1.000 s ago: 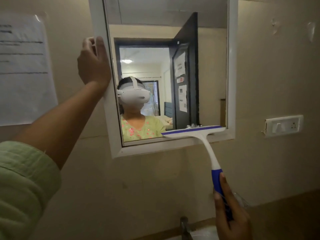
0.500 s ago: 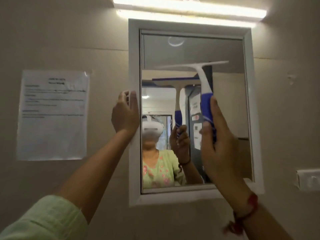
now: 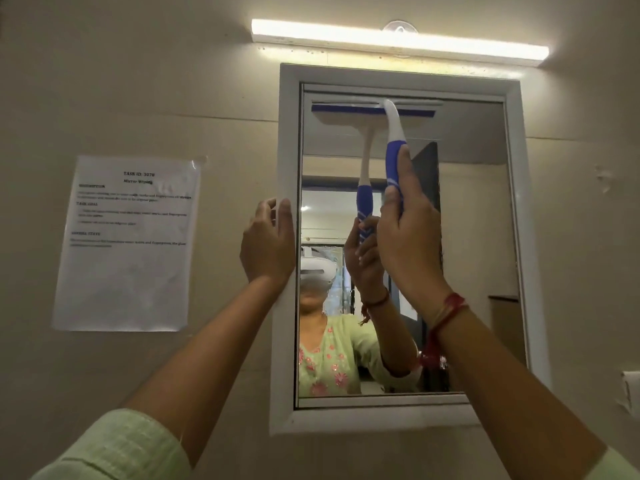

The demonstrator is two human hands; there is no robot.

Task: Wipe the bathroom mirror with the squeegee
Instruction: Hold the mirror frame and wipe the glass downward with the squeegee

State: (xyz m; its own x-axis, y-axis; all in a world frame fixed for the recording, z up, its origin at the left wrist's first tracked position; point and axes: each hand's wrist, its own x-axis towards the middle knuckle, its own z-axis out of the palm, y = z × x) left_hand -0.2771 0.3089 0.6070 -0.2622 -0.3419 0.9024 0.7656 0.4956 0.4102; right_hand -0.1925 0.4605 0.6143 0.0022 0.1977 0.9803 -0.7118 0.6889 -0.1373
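A white-framed bathroom mirror (image 3: 471, 237) hangs on the beige wall. The squeegee (image 3: 393, 133) has a white neck and a blue grip, and its blade lies flat against the glass at the very top edge of the mirror. My right hand (image 3: 405, 244) grips the blue handle from below, arm raised. My left hand (image 3: 268, 244) holds the left side of the mirror frame at mid height, fingers curled round its edge. The glass reflects the squeegee, my hand and a person in a light green top.
A lit tube light (image 3: 398, 41) runs along the wall just above the mirror. A printed paper sheet (image 3: 128, 244) is taped to the wall left of the frame. A white switch plate (image 3: 632, 393) shows at the right edge.
The squeegee went from the mirror's bottom edge up to its top edge, and my right hand rose with it. My view tilted upward. My left hand stayed on the frame.
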